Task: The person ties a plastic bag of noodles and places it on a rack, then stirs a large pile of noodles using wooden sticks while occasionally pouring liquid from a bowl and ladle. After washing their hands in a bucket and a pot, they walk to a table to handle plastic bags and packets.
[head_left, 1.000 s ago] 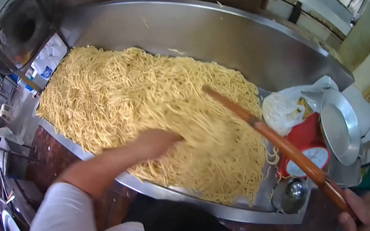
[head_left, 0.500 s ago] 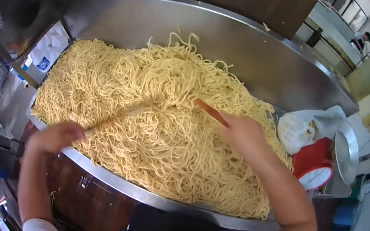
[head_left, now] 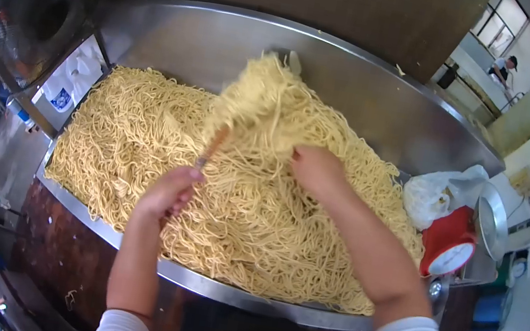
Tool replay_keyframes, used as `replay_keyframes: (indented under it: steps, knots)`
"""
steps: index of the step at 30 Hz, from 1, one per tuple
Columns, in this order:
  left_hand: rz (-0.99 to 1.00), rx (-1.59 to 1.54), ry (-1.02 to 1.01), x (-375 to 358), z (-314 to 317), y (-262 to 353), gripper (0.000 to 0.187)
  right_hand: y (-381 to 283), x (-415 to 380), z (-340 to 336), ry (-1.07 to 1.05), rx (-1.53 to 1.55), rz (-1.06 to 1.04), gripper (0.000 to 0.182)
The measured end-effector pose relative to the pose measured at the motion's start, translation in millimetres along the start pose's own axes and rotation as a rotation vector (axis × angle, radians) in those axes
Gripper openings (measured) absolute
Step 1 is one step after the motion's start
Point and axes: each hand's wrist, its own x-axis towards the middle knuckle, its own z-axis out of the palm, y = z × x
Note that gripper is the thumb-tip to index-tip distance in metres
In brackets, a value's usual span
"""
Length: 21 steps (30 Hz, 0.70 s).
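Observation:
A large heap of yellow noodles [head_left: 281, 238] fills a long metal trough [head_left: 196, 31]. Over the left middle of the heap, my left hand [head_left: 169, 191] is closed round a wooden stick [head_left: 215, 143] that slants up into the noodles. Farther right, my right hand [head_left: 319, 171] is closed low against the heap; most of its wooden stick is hidden by fingers and noodles. Beyond both hands, a raised clump of noodles [head_left: 260, 91] is blurred by motion near the trough's back wall. A pale tip [head_left: 294, 63] shows just behind that clump.
A black-caged fan [head_left: 42, 12] stands at the left. To the right are a clear plastic bag [head_left: 424, 199], a red scale [head_left: 448, 231] and a round metal pan [head_left: 494, 218]. In the far right background a person [head_left: 502, 68] stands by a counter.
My left hand has moved right and inward with its stick, from the trough's front edge to over the noodles. My right hand has shifted slightly left. A clump of noodles has risen toward the back.

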Motion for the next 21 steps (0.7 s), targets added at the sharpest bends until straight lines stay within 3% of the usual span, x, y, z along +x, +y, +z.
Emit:
replay_keyframes:
  steps: [1,4,6,8,9,11,12,13,15,16,17,18,19,21]
  knots:
    - [0.039,-0.209,0.058,-10.2,-11.4,3.7,0.027,-17.2,1.8,0.2,0.002,-0.008,-0.015,0.025]
    - [0.017,-0.137,0.191,-33.5,-58.7,13.3,0.027,-45.2,-28.8,-16.7,-0.067,-0.221,-0.169,0.023]
    - [-0.073,0.184,0.340,-62.4,-99.3,16.4,0.026,-5.5,-80.6,-45.3,-0.171,-0.166,-0.203,0.034]
    - [-0.170,0.634,0.393,-93.1,-157.5,8.4,0.025,60.9,-130.1,-76.7,-0.091,-0.013,-0.217,0.042]
    - [-0.276,0.600,0.371,-125.7,-153.8,33.9,0.027,82.5,-157.4,-112.1,-0.153,0.161,-0.108,0.042]
    - [-0.288,0.682,0.355,-147.7,-167.2,53.8,0.028,119.5,-217.0,-170.4,-0.106,0.101,0.077,0.043]
    - [-0.226,0.723,0.378,-146.9,-166.5,69.0,0.030,112.0,-243.7,-195.5,-0.041,0.082,0.109,0.043]
    - [-0.162,0.760,0.399,-141.6,-165.3,82.4,0.031,106.3,-267.3,-212.6,-0.019,0.113,0.273,0.041]
    - [-0.124,0.957,0.339,-85.0,-150.4,96.0,0.034,125.7,-318.1,-224.2,0.059,0.135,0.266,0.041]
    - [0.072,1.305,0.299,-44.1,-140.1,87.9,0.035,130.9,-343.7,-224.8,0.208,0.090,0.302,0.041]
    - [-0.149,1.420,0.266,-11.8,-93.6,100.4,0.033,130.8,-353.9,-223.5,0.282,0.065,0.333,0.041]
    - [-0.102,1.362,0.217,31.6,-68.3,80.5,0.034,130.7,-363.9,-222.2,0.356,0.041,0.364,0.040]
    - [-0.034,1.346,0.223,68.6,-29.0,56.2,0.031,129.9,-367.7,-221.2,0.215,-0.006,0.384,0.037]
    - [0.061,1.341,0.055,83.5,47.1,63.6,0.037,122.1,-350.3,-206.5,-0.039,-0.166,0.424,0.024]
